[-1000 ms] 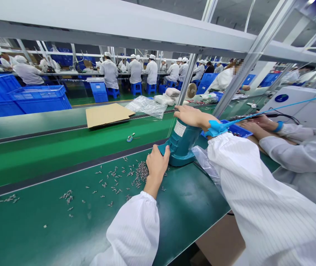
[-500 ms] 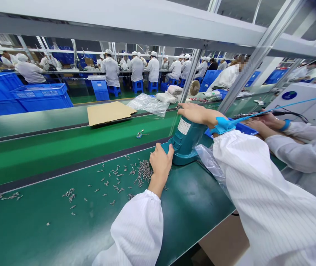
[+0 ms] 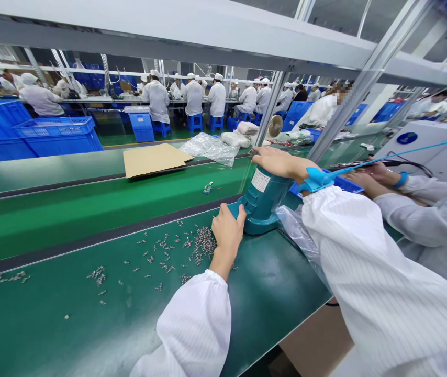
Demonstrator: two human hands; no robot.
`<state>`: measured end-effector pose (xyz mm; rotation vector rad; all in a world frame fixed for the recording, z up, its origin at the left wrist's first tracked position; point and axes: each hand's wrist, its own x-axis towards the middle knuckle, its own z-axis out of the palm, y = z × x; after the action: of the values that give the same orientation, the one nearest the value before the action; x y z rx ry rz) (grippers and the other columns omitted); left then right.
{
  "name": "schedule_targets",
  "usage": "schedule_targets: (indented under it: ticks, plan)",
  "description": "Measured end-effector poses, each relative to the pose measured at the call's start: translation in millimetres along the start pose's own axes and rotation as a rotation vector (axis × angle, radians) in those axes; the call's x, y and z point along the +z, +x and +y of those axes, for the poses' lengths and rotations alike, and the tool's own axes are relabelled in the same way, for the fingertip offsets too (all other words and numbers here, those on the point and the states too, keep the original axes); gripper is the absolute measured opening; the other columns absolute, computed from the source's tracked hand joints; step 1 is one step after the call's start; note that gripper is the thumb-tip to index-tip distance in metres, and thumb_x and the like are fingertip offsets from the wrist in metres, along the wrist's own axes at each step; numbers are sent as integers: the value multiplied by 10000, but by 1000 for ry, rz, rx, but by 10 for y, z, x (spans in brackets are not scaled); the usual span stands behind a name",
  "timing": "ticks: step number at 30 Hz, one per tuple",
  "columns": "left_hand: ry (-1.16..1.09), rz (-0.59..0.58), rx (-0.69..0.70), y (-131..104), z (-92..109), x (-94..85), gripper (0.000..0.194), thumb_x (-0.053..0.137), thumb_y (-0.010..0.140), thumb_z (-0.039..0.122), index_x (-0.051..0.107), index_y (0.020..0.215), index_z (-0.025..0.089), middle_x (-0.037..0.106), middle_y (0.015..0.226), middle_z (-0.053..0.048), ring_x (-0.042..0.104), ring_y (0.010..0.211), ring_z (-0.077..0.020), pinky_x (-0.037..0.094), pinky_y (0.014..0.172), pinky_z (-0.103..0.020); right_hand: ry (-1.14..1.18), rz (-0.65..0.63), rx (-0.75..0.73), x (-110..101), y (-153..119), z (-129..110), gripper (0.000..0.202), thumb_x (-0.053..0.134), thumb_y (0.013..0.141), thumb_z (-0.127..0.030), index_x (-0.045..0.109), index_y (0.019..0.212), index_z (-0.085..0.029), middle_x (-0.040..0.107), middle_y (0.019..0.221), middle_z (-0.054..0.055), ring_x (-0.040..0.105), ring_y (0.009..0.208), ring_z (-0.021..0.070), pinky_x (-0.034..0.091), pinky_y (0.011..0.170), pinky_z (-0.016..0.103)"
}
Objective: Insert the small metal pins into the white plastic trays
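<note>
Teal housing with rounded body and white printed label (image 3: 266,201): base down on the smooth dark-green worktop (image 3: 274,283), near its far edge. Left hand (image 3: 227,230), bare, white elastic cuff: grip closed on the low teal ledge jutting from the housing's left side, thumb uppermost; some fingertips hidden. Right hand (image 3: 280,162), bright blue band and cord at wrist: grip open, palm down over the housing's top, fingers extended, not curled round it.

Small silvery metal parts (image 3: 204,242): densest just beside the left hand, thinning leftward into loose clusters. Crumpled clear plastic bag (image 3: 298,230) just right of the housing's base.

Beyond the worktop's dark border, a flat bright-green belt (image 3: 90,220) bears one small blue-and-silver piece (image 3: 208,188). Farther back, a flat tan cardboard sheet (image 3: 153,161) lies near crumpled transparent film (image 3: 210,147).

Right side: a co-worker's hands (image 3: 360,179) near a shallow blue plastic tray (image 3: 347,184); their hold unclear.
</note>
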<state>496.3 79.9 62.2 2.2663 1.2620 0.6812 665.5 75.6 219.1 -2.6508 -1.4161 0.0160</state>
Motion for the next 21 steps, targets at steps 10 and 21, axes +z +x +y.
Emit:
schedule_targets:
  ticks: [10,21]
  plan:
    - [-11,-3,11,4,3,44,412,438,972,567,541,1038,174,730,957,-131,712,884,-314,495,741,-338,19,-23,4,8,23,45,624,380,932,-435,390,1512,-206,404,1554,94,355,1421,363,312,1151,547]
    - [-62,-23,10,-6,-4,47,412,412,979,572,521,1055,182,723,986,-136,701,920,-324,485,760,-350,2,33,-26,30,31,88,617,390,924,-434,431,1491,-195,442,1528,105,382,1406,365,317,1147,553]
